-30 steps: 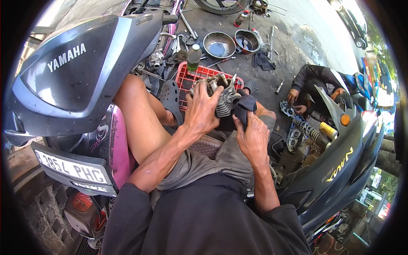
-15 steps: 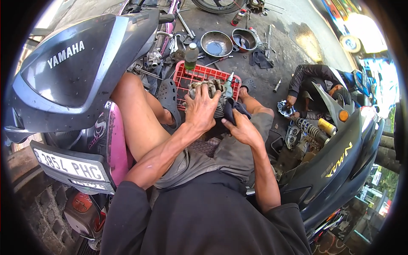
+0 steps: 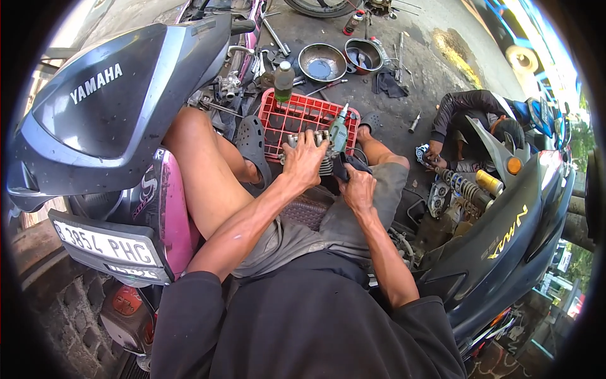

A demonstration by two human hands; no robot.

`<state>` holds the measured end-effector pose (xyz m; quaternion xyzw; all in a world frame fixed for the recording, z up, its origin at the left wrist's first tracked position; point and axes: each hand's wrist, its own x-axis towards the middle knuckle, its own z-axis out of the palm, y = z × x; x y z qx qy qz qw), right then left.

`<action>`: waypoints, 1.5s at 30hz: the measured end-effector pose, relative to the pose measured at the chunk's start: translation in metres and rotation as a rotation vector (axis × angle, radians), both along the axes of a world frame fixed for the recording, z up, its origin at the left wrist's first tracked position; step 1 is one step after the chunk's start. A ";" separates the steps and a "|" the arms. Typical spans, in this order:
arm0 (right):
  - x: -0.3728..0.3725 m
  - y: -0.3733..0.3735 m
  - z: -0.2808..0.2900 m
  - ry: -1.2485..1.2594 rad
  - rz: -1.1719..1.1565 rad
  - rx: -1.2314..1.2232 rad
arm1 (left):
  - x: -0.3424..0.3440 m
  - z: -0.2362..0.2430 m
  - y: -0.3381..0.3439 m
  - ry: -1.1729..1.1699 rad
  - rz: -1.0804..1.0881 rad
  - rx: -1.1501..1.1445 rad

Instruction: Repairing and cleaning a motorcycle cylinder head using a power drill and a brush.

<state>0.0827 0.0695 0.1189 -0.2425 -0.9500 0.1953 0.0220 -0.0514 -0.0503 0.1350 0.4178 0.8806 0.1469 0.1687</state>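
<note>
My left hand (image 3: 303, 163) is closed over the top of a finned metal engine part (image 3: 326, 167), which looks like a cylinder head. It is held above my lap, at the near edge of a red plastic crate (image 3: 268, 126). In my right hand (image 3: 358, 191) a black cloth (image 3: 341, 170) is bunched up and pressed to the part's right side. Both hands hide much of the part. Just beyond it, a green hand-held tool (image 3: 339, 131) with a pale pointed tip lies on the crate.
A bottle of green liquid (image 3: 284, 82) stands at the crate's far left. Beyond are two metal bowls (image 3: 322, 77), a spray can (image 3: 353, 23) and scattered tools. Motorbikes flank me, with a grey-blue front panel (image 3: 95, 107) at left. At right a co-worker (image 3: 470, 120) handles a metal part.
My right hand has turned and its fingers have closed tighter on the cloth against the engine part. The part has tipped slightly and sits a little lower, showing more of the green tool.
</note>
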 end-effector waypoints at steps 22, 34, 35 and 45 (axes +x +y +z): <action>-0.035 0.036 0.029 0.561 -0.276 -0.556 | -0.028 -0.003 0.001 -0.161 0.152 0.158; -0.015 0.024 -0.027 0.661 -0.898 -1.540 | -0.026 0.057 -0.023 -0.378 -0.080 0.521; -0.014 0.019 -0.029 0.697 -0.883 -1.712 | -0.025 0.060 -0.023 -0.394 -0.136 0.550; 0.002 -0.004 -0.048 0.252 -0.293 -0.747 | -0.016 0.066 -0.031 -0.334 -0.248 0.507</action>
